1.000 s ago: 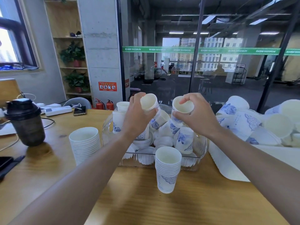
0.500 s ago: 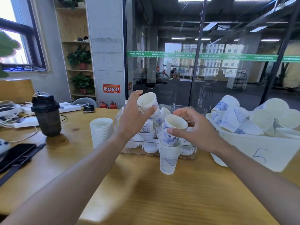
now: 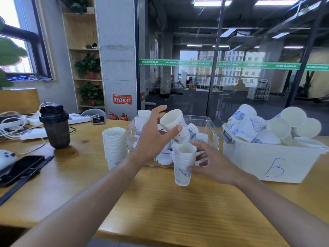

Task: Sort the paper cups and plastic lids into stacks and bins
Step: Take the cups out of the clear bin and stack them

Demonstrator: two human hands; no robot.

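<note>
My left hand (image 3: 153, 138) grips a white paper cup with blue print (image 3: 175, 124), tilted, just above a stack of like cups (image 3: 183, 164) on the wooden table (image 3: 160, 207). My right hand (image 3: 211, 162) touches the right side of that stack with spread fingers. A second, taller stack of cups (image 3: 114, 146) stands to the left. Behind the hands a clear plastic bin (image 3: 211, 129) holds loose cups and white lids. A white bin marked 5 (image 3: 274, 164) at the right is heaped with cups.
A dark shaker bottle (image 3: 56, 126) stands at the left. Near the table's left edge lie a black phone (image 3: 20, 168), a white controller (image 3: 6, 156), cables and power strips. A glass wall rises behind the table.
My right hand has set its cup down onto the middle stack and now rests against the stack's side. My left hand still holds its cup, now nearer above that stack.
</note>
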